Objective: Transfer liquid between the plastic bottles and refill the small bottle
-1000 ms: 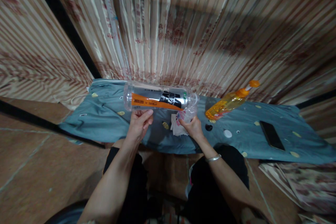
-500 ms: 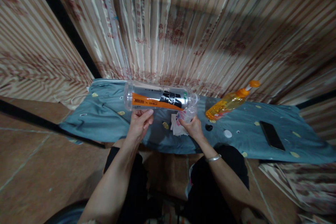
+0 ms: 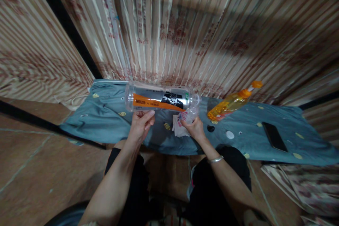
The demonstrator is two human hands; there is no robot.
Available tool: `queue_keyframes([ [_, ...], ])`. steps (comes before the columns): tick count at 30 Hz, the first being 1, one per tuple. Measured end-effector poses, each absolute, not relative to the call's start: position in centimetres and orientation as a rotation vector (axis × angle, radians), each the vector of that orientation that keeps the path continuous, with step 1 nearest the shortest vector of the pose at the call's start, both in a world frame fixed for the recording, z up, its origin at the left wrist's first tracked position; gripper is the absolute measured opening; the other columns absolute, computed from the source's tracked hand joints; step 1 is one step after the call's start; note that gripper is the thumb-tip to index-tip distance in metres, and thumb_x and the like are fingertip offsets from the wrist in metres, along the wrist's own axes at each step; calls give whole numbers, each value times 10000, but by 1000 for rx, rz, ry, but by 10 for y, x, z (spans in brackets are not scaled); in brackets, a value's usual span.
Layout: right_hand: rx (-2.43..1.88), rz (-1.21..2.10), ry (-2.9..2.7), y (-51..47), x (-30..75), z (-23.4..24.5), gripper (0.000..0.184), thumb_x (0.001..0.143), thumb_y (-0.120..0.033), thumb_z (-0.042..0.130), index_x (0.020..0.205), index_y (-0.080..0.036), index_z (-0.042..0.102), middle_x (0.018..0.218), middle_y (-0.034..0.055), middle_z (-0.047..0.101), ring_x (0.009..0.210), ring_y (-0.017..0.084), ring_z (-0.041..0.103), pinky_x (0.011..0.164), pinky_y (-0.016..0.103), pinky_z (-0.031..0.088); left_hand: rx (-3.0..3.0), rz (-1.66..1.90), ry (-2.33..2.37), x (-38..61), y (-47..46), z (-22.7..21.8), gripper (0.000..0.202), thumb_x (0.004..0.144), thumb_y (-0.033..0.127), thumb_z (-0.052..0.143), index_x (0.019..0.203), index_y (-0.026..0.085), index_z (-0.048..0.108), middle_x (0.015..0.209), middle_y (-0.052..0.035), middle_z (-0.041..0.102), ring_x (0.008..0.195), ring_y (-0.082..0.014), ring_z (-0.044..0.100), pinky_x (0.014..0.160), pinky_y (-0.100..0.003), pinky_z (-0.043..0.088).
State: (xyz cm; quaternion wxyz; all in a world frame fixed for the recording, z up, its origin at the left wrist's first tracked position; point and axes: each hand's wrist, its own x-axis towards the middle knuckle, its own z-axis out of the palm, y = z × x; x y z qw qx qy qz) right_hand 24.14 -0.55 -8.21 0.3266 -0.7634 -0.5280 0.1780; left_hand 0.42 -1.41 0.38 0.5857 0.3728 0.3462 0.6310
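My left hand (image 3: 142, 124) is closed around the lower side of a large clear plastic bottle (image 3: 148, 101) with an orange and black label. That bottle lies sideways in the air, its neck pointing right. My right hand (image 3: 195, 129) grips a smaller clear plastic bottle (image 3: 193, 112) with pink print, partly hidden by the fingers. The mouths of the two bottles meet or nearly meet; whether they touch I cannot tell. Under the small bottle a crumpled white tissue (image 3: 178, 130) rests on the cloth. No liquid is visible in the large bottle.
Right of my hands stands a yellow pump bottle (image 3: 227, 105) with an orange top. Nearer lie a black cap (image 3: 210, 128) and a white cap (image 3: 230, 134). A dark phone (image 3: 274, 136) lies further right on the blue-green cloth (image 3: 106, 120). A striped curtain (image 3: 174, 31) hangs behind.
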Motion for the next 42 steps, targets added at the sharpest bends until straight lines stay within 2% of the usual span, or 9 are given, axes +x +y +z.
queue_keyframes([
  [7,-1999,487,-1364,-6,241,-80,592,701,-433,861,1187,-143,689,1054,162,838,1032,398,800,884,469,639,866,1473,813,4,-14,3,352,601,383,911,623,176,626,385,95,412,317,-6,231,343,-129,150],
  [13,-1997,494,-1363,-8,239,-75,592,702,-411,866,1193,-135,688,1048,156,835,1047,404,800,894,466,641,868,1478,805,4,-14,2,385,612,379,913,575,181,585,397,79,430,320,-4,238,340,-140,129],
  [23,-1996,485,-1384,-6,242,-80,624,701,-454,862,1205,-128,690,1073,179,838,1029,399,803,881,466,635,853,1493,791,4,-13,2,378,599,378,936,645,182,616,408,97,420,321,-11,238,340,-150,118],
  [30,-1981,444,-1376,-5,243,-87,604,683,-479,867,1161,-150,699,1010,152,847,1006,391,806,847,456,638,859,1476,805,4,-13,1,440,588,417,939,593,189,563,393,100,400,321,-10,232,338,-145,119],
  [42,-1914,484,-1349,-7,241,-85,546,689,-441,848,1133,-160,702,1017,147,841,1002,391,814,832,449,647,846,1485,805,4,-14,4,404,584,389,933,646,194,585,416,98,416,326,-15,250,333,-138,125],
])
